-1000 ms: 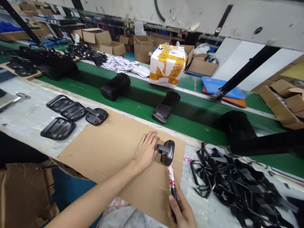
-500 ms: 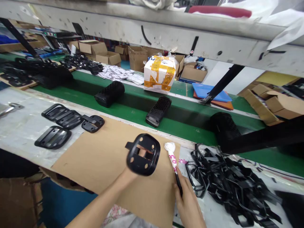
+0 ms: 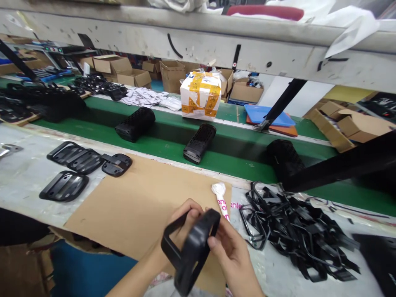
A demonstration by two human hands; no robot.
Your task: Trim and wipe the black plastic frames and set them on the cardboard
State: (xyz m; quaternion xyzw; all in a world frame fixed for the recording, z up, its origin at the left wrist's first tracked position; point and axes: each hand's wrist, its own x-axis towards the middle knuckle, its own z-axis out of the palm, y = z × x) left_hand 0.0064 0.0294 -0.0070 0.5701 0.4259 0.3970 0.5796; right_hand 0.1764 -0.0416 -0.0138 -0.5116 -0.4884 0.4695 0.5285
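A black plastic plate with a strap-like loop (image 3: 193,251) is tilted up on edge between my hands, above the cardboard sheet (image 3: 139,194). My left hand (image 3: 184,220) grips it from behind, its fingers partly hidden by the loop. On the other side, my right hand (image 3: 232,251) pinches the plate's right edge, thumb in front. Just beyond my right hand lies a tool with a white-wrapped head (image 3: 219,189) and pink lettering on its wrapping; its handle is hidden. To the left are several similar black plates (image 3: 64,185), one with a strap across it (image 3: 116,164).
A tangled heap of black loop straps (image 3: 300,235) lies to the right. Black perforated housings (image 3: 199,142) sit on the green conveyor belt (image 3: 167,144). Behind it stands a white box with yellow tape (image 3: 201,95). A grey overhead beam (image 3: 204,45) spans the view, with dark slanted struts.
My right hand has let go of the wrapped tool, which now lies on the cardboard, and has taken hold of the plate. The plate has moved nearer and turned on edge.
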